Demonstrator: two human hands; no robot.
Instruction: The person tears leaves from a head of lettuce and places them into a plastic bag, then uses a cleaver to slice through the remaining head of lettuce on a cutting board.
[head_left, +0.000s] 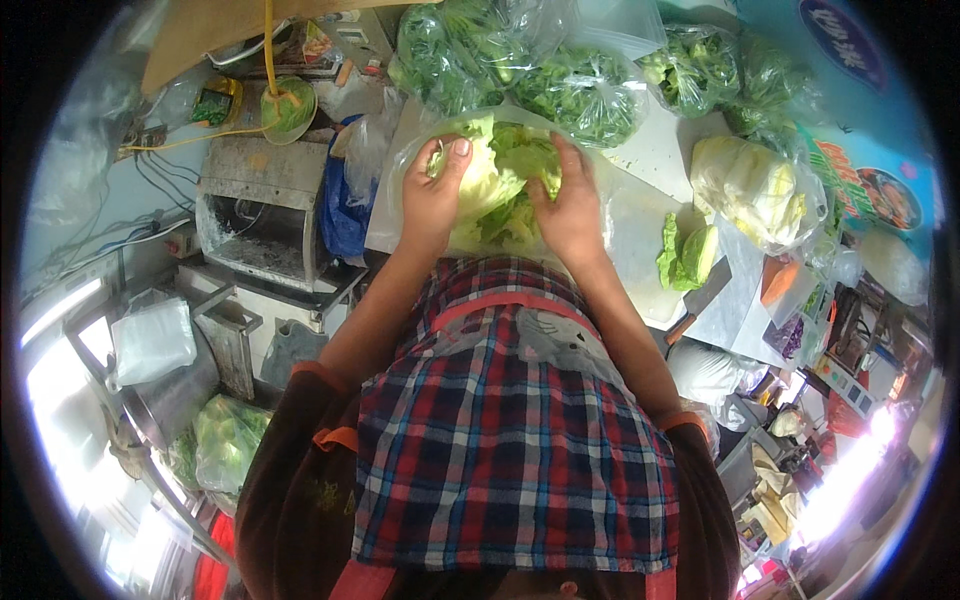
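Pale lettuce leaves (480, 180) are in the grip of my left hand (433, 191), its thumb on top and fingers behind. My right hand (571, 206) holds greener lettuce leaves (523, 156) on the other side, fingers curled over them. Both lots lie within a translucent, round-edged bag or bowl (514, 112); I cannot tell which. It stands at the table's near edge, close against my plaid apron (517, 442). To the right, a cut piece of lettuce (697, 257) and a loose leaf (667, 251) lie near a knife (701, 296) with a wooden handle.
Bagged leafy greens (577, 94) crowd the table's far side. A bagged napa cabbage (754, 191) sits at the right, with shredded carrot (780, 281) and purple cabbage (785, 335) beyond the knife. A worn metal oven-like appliance (259, 202) stands left, a yellow cord (270, 52) hanging near it.
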